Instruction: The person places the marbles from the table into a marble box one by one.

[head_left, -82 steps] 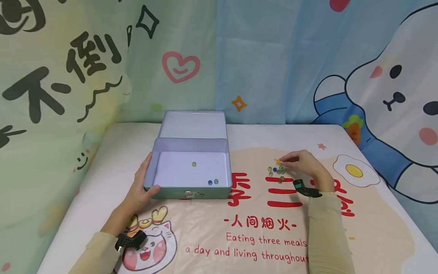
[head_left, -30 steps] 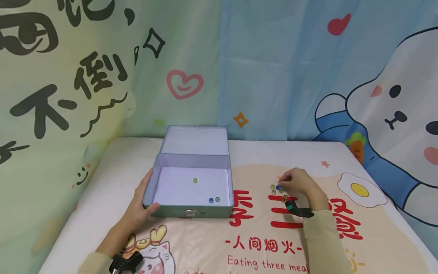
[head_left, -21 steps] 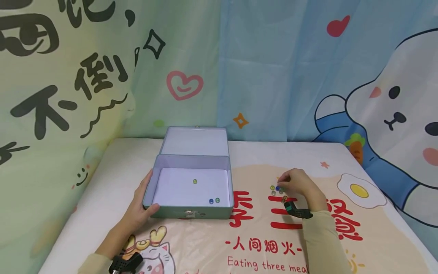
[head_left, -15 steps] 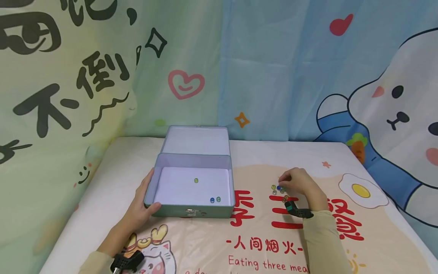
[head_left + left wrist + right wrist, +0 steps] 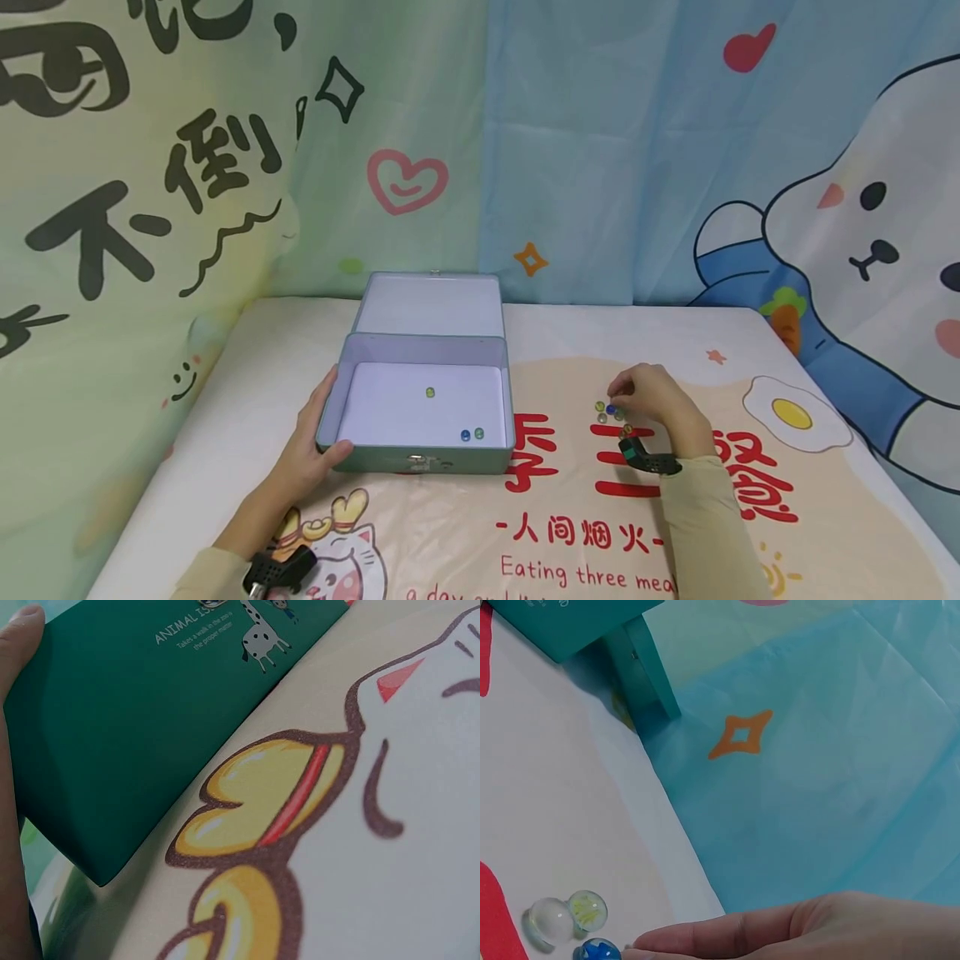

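Observation:
My left hand (image 5: pixel 303 446) grips the left front corner of an open green tin box (image 5: pixel 423 460), thumb on the front wall and fingers along the side. In the left wrist view the box's green face (image 5: pixel 127 727) carries a giraffe print. Inside lie a yellow-green marble (image 5: pixel 430 392), a blue marble (image 5: pixel 466 435) and a green marble (image 5: pixel 479 433). My right hand (image 5: pixel 656 396) is at a small group of marbles on the cloth, thumb and forefinger drawn together. A sliver of a marble (image 5: pixel 628 946) shows between the fingertips, beside a blue star-patterned marble (image 5: pixel 600 950).
By the right hand lie a clear marble (image 5: pixel 553 921) and a yellow-swirled marble (image 5: pixel 588 910). Another marble (image 5: pixel 627 430) sits nearer the wrist strap. The box lid (image 5: pixel 429 305) leans back toward the curtain (image 5: pixel 562 167). A printed cloth (image 5: pixel 570 483) covers the table.
The head view has tilted, so everything sits lower than in the oldest frame. My right hand has curled in closer over the marbles, then stays nearly still. My left hand keeps its hold.

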Available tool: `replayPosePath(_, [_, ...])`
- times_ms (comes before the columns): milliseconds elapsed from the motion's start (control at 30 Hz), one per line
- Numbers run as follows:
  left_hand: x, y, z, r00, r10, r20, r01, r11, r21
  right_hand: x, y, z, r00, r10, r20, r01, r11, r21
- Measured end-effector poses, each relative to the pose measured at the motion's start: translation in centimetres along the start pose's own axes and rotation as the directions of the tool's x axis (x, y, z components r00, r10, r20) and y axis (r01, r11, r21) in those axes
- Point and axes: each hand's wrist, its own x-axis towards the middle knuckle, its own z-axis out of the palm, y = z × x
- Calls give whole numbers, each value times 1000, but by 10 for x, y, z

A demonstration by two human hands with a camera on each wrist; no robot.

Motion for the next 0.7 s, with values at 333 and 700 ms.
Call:
replayPosePath(333, [-1, 1, 0, 1000, -6, 0, 6, 1000, -8, 2, -4, 0, 1000, 17, 12, -17, 1000, -2])
replayPosePath(700, [-1, 2, 1, 1000, -23, 7, 23, 1000, 4, 0, -6, -1, 999, 13, 30, -14, 1000, 4])
